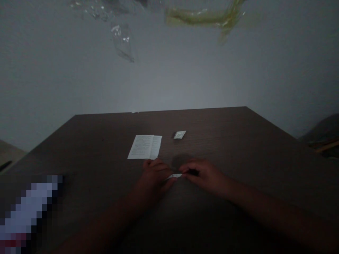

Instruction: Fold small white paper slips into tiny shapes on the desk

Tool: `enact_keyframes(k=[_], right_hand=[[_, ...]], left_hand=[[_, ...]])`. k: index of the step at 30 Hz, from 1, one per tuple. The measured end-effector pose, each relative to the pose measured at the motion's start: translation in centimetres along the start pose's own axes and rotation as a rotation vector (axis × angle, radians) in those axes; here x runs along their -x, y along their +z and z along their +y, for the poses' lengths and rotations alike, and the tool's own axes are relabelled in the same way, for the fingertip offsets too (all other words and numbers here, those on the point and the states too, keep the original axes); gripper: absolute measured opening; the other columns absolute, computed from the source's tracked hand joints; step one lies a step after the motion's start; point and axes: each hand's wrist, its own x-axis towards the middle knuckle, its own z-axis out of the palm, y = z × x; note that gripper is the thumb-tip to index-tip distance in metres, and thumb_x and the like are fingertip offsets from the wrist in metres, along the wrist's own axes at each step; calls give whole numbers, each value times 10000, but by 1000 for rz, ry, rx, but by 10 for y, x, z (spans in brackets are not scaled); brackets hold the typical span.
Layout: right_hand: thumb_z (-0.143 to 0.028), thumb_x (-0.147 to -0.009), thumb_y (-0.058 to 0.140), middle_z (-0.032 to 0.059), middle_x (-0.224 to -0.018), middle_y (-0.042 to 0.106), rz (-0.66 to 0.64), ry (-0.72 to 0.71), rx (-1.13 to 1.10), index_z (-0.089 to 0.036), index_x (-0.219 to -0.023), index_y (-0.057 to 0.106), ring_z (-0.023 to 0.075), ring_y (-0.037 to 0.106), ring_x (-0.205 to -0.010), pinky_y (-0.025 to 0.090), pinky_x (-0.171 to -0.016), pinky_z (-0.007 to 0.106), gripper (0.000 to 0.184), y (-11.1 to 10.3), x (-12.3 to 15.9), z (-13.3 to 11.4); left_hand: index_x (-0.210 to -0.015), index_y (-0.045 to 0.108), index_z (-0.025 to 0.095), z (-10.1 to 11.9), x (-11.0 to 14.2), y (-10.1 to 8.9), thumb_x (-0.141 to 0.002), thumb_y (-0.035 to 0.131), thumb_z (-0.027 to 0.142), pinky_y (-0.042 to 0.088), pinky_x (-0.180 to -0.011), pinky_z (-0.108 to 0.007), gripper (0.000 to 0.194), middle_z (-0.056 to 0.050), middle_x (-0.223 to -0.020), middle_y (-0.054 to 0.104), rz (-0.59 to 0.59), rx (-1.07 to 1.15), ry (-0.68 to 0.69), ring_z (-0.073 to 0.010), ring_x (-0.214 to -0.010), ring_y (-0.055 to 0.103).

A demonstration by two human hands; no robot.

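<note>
Between my two hands is a small strip of white paper [175, 175], narrow and seemingly folded. My left hand [156, 176] pinches its left end, with most of that end hidden under the fingers. The thumb and fingertips of my right hand [202, 173] close on the right end. Just beyond my left hand lie printed paper sheets [140, 146], one partly over another, flat on the table. Farther off, past my right hand, sits a small folded paper piece [180, 134], diamond-like in outline.
The dark wood-grain table [106, 130] reaches back to a pale wall [169, 77]. A blurred-out pixelated object [29, 211] lies at the near left. Clear plastic [123, 40] and yellowish tape [198, 17] cling to the wall. Dark items [323, 134] show beyond the right edge.
</note>
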Motion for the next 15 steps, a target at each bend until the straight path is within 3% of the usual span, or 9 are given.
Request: enact_keyframes(k=[4,15], right_hand=[[-137,-1033,691,57,-1012,785,-64,-68,89,-249,-1046,821,218,740,-931,604,-876,376,171,0,-1,1],[-76,-957,753,48,-946,751,85,92,148,-224,-914,771,235,706,-955,560,-885,394,155,-8,-8,11]], left_hand=[[-986,822,253,-1,0,1,-1006,742,161,416,-994,-493,123,-23,-976,839,5,-34,7,-301,-1030,719],[-998,838,260,-19,-3,-2,-966,724,231,522,-972,-484,122,-43,-986,823,142,171,-227,-291,-981,737]])
